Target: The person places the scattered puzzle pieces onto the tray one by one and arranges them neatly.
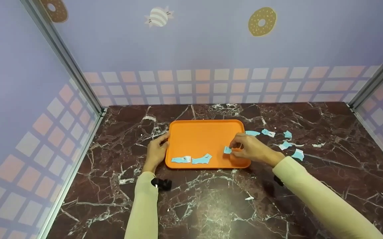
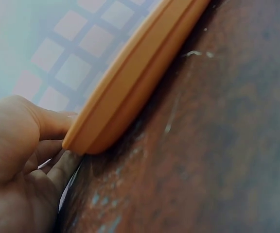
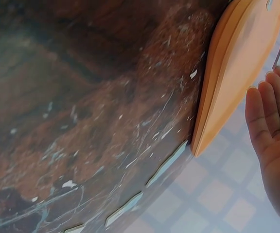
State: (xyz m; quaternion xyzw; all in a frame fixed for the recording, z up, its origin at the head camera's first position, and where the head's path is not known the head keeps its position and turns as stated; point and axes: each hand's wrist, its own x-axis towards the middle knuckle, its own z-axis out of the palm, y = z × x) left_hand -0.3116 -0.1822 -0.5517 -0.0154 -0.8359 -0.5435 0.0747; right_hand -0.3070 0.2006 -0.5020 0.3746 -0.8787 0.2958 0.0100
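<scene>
An orange tray lies on the dark marbled table. My left hand holds its left edge; in the left wrist view the thumb and fingers pinch the tray's rim. Over the tray's right part, my right hand pinches a small flat light-blue jigsaw-like piece between thumb and fingertips. In the right wrist view this piece shows edge-on. Two more pieces lie along the tray's near side: one with a white end at the left, and an irregular one beside it.
Right of the tray lie several similar pieces, among them a long one by the rim, one partly white and another nearer. Patterned walls enclose the table at the back and sides. A white scrap lies in front.
</scene>
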